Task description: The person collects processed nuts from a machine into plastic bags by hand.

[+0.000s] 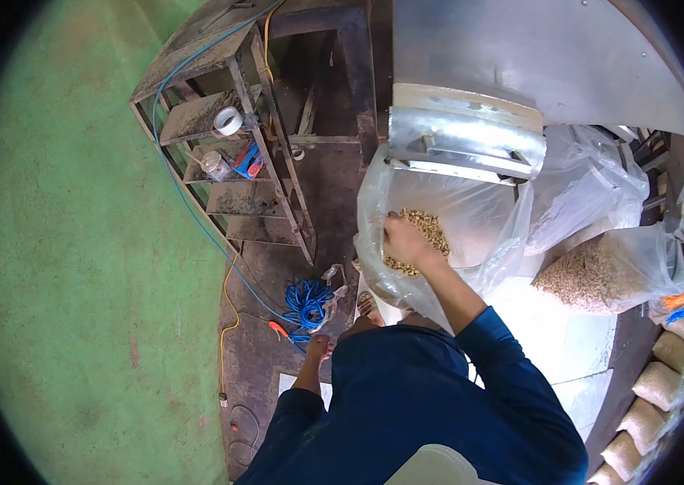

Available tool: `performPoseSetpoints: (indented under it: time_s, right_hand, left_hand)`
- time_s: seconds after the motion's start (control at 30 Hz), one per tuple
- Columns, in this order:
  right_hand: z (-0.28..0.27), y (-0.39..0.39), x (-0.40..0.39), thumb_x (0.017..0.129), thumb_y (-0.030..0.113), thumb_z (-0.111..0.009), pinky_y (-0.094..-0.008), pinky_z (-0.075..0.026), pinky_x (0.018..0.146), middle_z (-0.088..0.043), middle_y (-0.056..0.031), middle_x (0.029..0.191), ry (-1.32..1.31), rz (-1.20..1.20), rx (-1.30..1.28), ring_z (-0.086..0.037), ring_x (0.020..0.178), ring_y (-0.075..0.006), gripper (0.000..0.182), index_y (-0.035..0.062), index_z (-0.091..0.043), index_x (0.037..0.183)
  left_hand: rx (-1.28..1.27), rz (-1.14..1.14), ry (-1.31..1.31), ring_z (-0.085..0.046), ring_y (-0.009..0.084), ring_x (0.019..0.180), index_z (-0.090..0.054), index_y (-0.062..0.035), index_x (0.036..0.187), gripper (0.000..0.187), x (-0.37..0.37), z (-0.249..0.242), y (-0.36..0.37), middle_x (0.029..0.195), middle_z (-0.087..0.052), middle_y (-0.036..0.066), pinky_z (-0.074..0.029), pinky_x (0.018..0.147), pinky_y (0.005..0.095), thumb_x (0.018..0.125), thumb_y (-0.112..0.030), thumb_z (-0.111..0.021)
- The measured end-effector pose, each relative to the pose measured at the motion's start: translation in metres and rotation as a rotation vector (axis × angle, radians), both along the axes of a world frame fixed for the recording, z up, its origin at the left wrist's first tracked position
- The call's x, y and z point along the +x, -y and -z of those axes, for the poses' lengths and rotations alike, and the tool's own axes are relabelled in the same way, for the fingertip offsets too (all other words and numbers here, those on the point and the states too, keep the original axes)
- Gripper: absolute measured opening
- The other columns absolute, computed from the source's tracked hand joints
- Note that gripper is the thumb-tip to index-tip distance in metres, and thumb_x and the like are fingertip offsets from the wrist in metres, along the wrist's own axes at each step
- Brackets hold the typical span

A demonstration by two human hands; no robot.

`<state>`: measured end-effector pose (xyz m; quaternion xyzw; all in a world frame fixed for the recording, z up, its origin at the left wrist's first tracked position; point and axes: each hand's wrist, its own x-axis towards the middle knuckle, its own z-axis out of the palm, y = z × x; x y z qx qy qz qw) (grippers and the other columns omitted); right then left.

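Observation:
My right hand (406, 241) is over the mouth of a clear plastic bag (479, 218), close to the bag's left wall. Its fingers look curled, and what they hold, if anything, is hidden. Below and around that hand lie small tan pieces (432, 228) inside the bag; their kind is too small to tell. The bag hangs under a shiny metal chute (467, 141) with a handle-like bar. Low at my side hangs my left hand (320, 347), apart from the bag; its fingers are too small to read.
A rusty metal shelf (237, 153) at left holds a tape roll (228, 121) and a jar (215, 166). Coiled blue hose (307, 303) lies on the floor. Another filled clear bag (592, 275) leans at right, near several stacked bags (655, 384).

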<state>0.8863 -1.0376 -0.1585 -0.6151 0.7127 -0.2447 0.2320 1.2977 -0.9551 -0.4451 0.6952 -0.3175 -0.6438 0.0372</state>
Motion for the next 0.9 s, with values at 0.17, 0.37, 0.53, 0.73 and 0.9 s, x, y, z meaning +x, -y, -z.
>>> performPoseSetpoints:
  time_s: [0.17, 0.37, 0.53, 0.73, 0.9]
  right_hand:
    - [-0.005, -0.009, -0.002, 0.081, 0.010, -0.050, -0.0470, -0.049, 0.081, -0.057, -0.0257, 0.107, 0.079, -0.015, 0.018, -0.060, 0.093, -0.0424, 0.038, 0.0103, -0.053, 0.119]
    - [-0.050, -0.074, -0.011, 0.086, 0.012, -0.045, -0.0440, -0.052, 0.081, -0.055, -0.0259, 0.116, -0.023, -0.027, 0.244, -0.061, 0.103, -0.0358, 0.030, 0.0111, -0.056, 0.114]
    - [-0.043, -0.085, -0.019, 0.088, 0.016, -0.045, -0.0452, -0.051, 0.082, -0.051, -0.0238, 0.122, 0.056, -0.038, 0.163, -0.058, 0.105, -0.0397, 0.033, 0.0119, -0.055, 0.119]
    - [-0.040, -0.095, -0.032, 0.085, 0.017, -0.051, -0.0458, -0.049, 0.084, -0.054, -0.0209, 0.119, 0.100, -0.098, 0.141, -0.058, 0.104, -0.0374, 0.037, 0.0148, -0.055, 0.121]
    - [-0.056, -0.116, -0.059, 0.081, 0.017, -0.056, -0.0452, -0.048, 0.085, -0.062, -0.0198, 0.106, 0.243, -0.099, 0.064, -0.060, 0.100, -0.0343, 0.038, 0.0144, -0.056, 0.119]
  left_hand:
    - [-0.802, 0.562, -0.151, -0.063, 0.0200, 0.072, -0.063, -0.0011, 0.090, 0.024, -0.029, 0.037, -0.016, 0.073, -0.063, 0.011, -0.048, 0.064, 0.0337, 0.082, -0.024, -0.059]
    - [-1.146, -0.213, -0.308, -0.048, 0.0119, 0.061, -0.054, -0.0043, 0.083, 0.010, -0.190, -0.225, 0.042, 0.071, -0.054, 0.004, -0.040, 0.054, 0.0248, 0.090, -0.006, -0.048]
    - [-1.465, 0.217, -0.381, -0.054, 0.0159, 0.076, -0.055, -0.0005, 0.098, 0.017, -0.294, -0.411, 0.090, 0.083, -0.057, 0.007, -0.043, 0.073, 0.0298, 0.093, -0.013, -0.045]
    - [-0.049, 0.152, -1.250, -0.055, 0.0199, 0.084, -0.056, -0.0033, 0.111, 0.027, -0.407, -0.426, 0.092, 0.092, -0.059, 0.008, -0.045, 0.078, 0.0354, 0.095, -0.023, -0.046]
    - [0.355, -0.196, -1.444, -0.053, 0.0215, 0.080, -0.058, -0.0050, 0.098, 0.022, -0.418, -0.321, 0.133, 0.084, -0.057, 0.007, -0.043, 0.076, 0.0348, 0.093, -0.022, -0.046]
